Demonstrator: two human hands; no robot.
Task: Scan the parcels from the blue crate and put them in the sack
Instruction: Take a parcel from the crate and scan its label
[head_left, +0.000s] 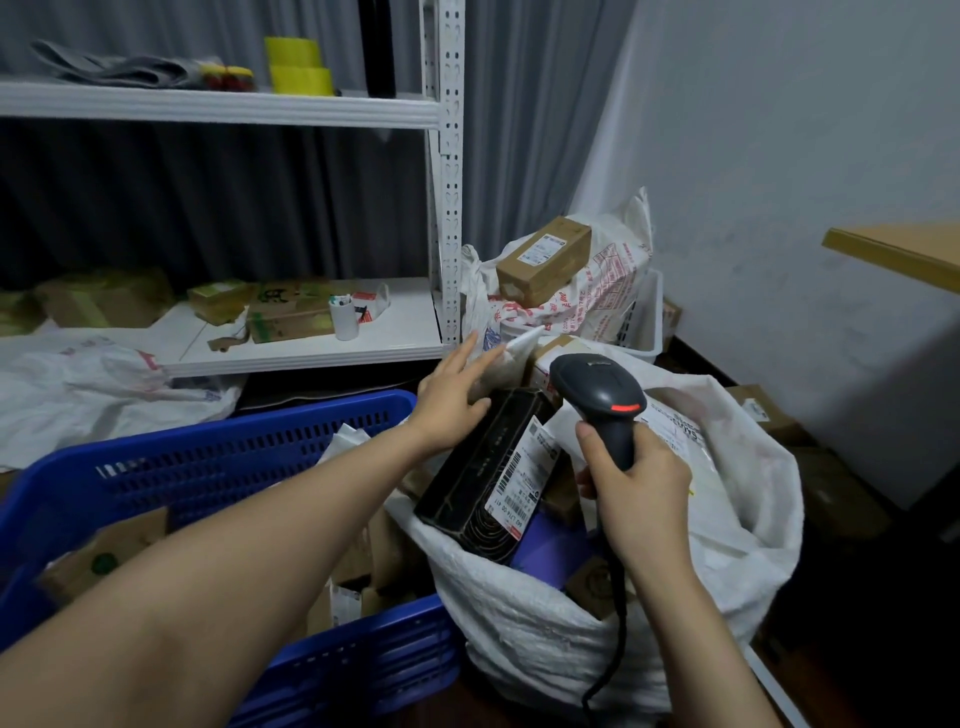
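We lay our left hand (451, 397), fingers straight, on the black box (480, 470), seemingly to settle it into the sack (545, 629), while our right hand (636, 480) grips the scanner (597, 387) ready.

Dark floor (883, 654), blue crate (208, 441) and white sack (545, 623) standing on it, touching

My left hand (451, 397) rests flat on the black parcel (488, 467) atop the sack (545, 623); my right hand (641, 483) grips the scanner (602, 400).
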